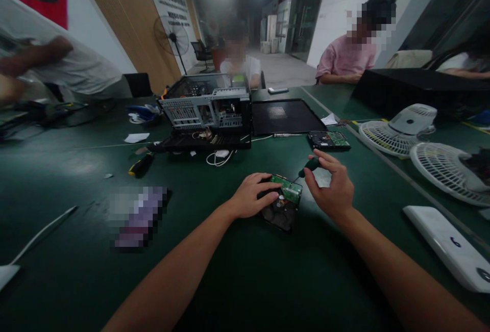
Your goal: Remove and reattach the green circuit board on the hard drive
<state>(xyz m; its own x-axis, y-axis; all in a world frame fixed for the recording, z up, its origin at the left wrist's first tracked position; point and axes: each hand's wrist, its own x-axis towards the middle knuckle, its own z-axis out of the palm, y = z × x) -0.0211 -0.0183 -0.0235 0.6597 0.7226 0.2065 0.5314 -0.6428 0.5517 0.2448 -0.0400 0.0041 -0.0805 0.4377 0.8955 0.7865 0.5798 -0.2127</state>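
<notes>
A hard drive [281, 215] lies on the green table, with its green circuit board [293, 189] facing up along the far side. My left hand [250, 195] grips the drive from its left edge, fingers and thumb reaching over its top. Between the thumb and fingertips of my right hand [333, 184] is a small dark-handled screwdriver [311, 164]. It is tilted, and its thin shaft runs down to the circuit board. Whether the tip sits in a screw is too small to tell.
Behind the drive stands an opened computer case [206, 112], beside a black side panel [285, 117]. A second hard drive [329, 141] lies right of centre. Fan parts [451, 169] and a white casing [447, 245] are on the right. A yellow-black screwdriver [141, 164] lies left. Other people sit around.
</notes>
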